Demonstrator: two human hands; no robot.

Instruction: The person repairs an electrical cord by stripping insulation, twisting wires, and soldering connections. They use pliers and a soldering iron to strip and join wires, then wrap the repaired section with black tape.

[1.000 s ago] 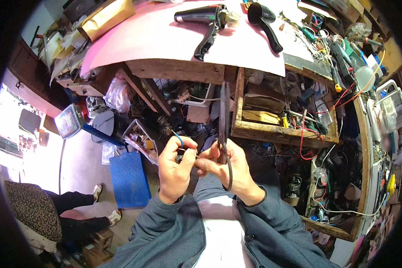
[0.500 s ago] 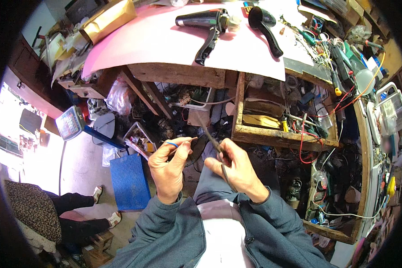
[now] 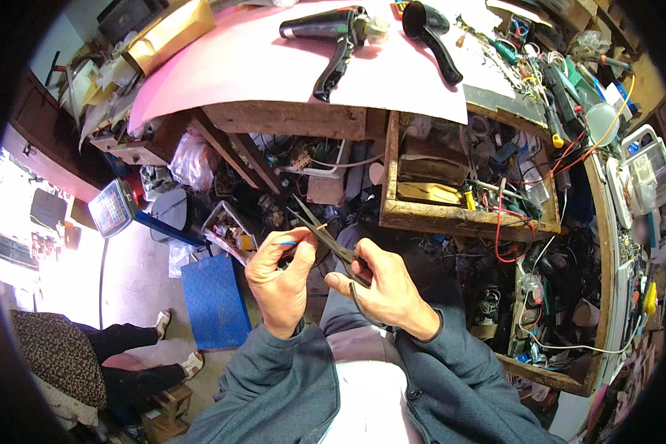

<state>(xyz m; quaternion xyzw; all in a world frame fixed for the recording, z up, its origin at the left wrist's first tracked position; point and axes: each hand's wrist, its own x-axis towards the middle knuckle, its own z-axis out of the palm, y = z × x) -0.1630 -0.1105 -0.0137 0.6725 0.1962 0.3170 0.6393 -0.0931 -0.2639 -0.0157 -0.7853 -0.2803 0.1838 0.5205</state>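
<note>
My left hand point(image 3: 280, 287) pinches a thin wire, its blue part point(image 3: 288, 243) showing between thumb and fingers and a copper-coloured end poking out. My right hand point(image 3: 392, 287) is wrapped round a pair of dark scissors point(image 3: 336, 247). The blades are spread, pointing up and left, with the wire's end close to or between them; whether they touch it I cannot tell. Past my hands, on a pink sheet point(image 3: 237, 66), lie a black hair dryer point(image 3: 318, 27) with its handle toward me and a black curved casing part point(image 3: 442, 55).
An open wooden drawer point(image 3: 451, 222) full of tools and wires juts out at the right. Cables and tools crowd the right-hand bench. At the left stand a scale with a keypad point(image 3: 113, 209) and its blue platform point(image 3: 214, 302). Another person's legs point(image 3: 137, 370) show at lower left.
The scissors have moved left and their blades have spread, reaching the wire's end. My left hand stays nearly in place. The view has shifted slightly.
</note>
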